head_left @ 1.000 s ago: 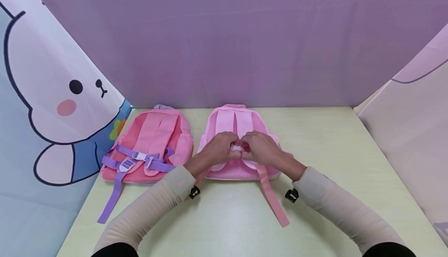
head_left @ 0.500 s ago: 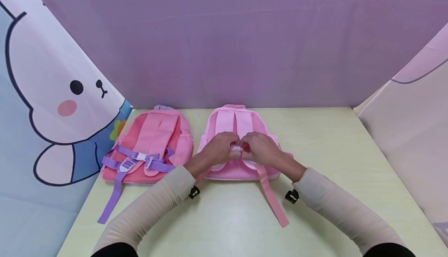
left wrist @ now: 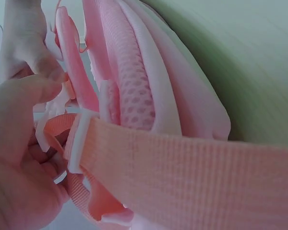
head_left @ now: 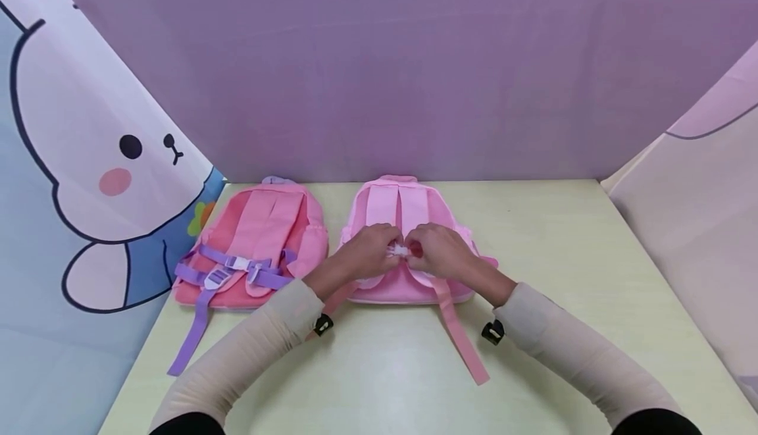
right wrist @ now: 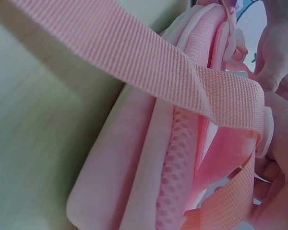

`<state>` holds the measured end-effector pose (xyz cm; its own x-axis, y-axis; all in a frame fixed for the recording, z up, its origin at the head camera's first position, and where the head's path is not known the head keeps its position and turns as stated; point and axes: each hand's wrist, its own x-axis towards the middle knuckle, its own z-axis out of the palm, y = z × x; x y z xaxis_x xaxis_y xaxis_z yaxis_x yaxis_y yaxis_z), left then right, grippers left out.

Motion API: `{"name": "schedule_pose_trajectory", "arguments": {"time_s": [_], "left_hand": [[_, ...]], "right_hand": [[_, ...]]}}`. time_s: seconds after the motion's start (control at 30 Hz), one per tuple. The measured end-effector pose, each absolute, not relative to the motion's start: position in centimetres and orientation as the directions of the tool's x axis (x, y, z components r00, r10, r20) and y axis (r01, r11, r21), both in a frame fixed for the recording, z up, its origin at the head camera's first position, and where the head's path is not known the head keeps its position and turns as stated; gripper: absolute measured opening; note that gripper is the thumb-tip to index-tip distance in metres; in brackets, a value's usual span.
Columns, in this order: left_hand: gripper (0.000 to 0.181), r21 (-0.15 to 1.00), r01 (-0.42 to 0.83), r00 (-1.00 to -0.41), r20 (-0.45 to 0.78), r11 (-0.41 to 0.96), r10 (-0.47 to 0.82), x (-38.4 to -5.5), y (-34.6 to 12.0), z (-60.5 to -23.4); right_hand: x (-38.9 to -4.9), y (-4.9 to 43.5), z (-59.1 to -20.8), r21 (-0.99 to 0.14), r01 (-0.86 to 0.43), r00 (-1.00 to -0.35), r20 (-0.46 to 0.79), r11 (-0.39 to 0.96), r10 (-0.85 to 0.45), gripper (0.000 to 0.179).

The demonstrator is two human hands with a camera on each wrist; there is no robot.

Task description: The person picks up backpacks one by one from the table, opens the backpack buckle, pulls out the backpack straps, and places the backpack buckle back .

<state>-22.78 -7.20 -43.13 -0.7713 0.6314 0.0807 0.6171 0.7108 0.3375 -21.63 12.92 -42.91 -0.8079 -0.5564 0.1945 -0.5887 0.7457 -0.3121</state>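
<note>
Both hands work at the front of a light pink backpack (head_left: pixel 399 293) lying on the table, straps up. Between their fingertips is a white plastic buckle (head_left: pixel 398 250). My left hand (head_left: pixel 370 252) pinches its left part and my right hand (head_left: pixel 441 249) its right part. Whether the two parts are locked together cannot be told. In the left wrist view, a salmon webbing strap (left wrist: pixel 192 167) runs from a white slider (left wrist: pixel 78 143) beside the left fingers. The right wrist view has another strap (right wrist: pixel 134 52) folding over beside the right hand (right wrist: pixel 283 158).
To the left lies a darker pink backpack (head_left: pixel 266 214) with purple straps (head_left: pixel 195 336) and a white buckle (head_left: pixel 239 264) across it. The pink backpack's loose strap end (head_left: pixel 464 346) trails over the pale table (head_left: pixel 551 244). A purple backdrop (head_left: pixel 403 73) stands behind.
My left hand has shifted slightly left, away from the right hand, so more of the white buckle shows between them. The right hand has hardly moved.
</note>
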Motion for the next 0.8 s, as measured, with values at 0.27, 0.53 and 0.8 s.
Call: {"name": "schedule_pose_trajectory", "arguments": {"time_s": [0.27, 0.53, 0.8], "left_hand": [[0.035, 0.296, 0.605, -0.786, 0.079, 0.739, 0.613, -22.4, -8.0, -43.0], [0.042, 0.352, 0.556, -0.813, 0.042, 0.753, 0.580, -22.0, -8.9, -42.2], [0.035, 0.341, 0.553, -0.813, 0.019, 0.760, 0.582, -21.7, -9.2, -41.8]], "right_hand": [[-21.6, 13.0, -42.9, -0.321, -0.570, -0.821, 0.178, 0.756, -0.543, 0.016], [-21.7, 13.4, -42.9, -0.345, -0.558, -0.828, 0.169, 0.755, -0.535, 0.012], [-21.7, 13.5, -43.0, -0.357, -0.551, -0.831, 0.161, 0.754, -0.532, 0.011]]}}
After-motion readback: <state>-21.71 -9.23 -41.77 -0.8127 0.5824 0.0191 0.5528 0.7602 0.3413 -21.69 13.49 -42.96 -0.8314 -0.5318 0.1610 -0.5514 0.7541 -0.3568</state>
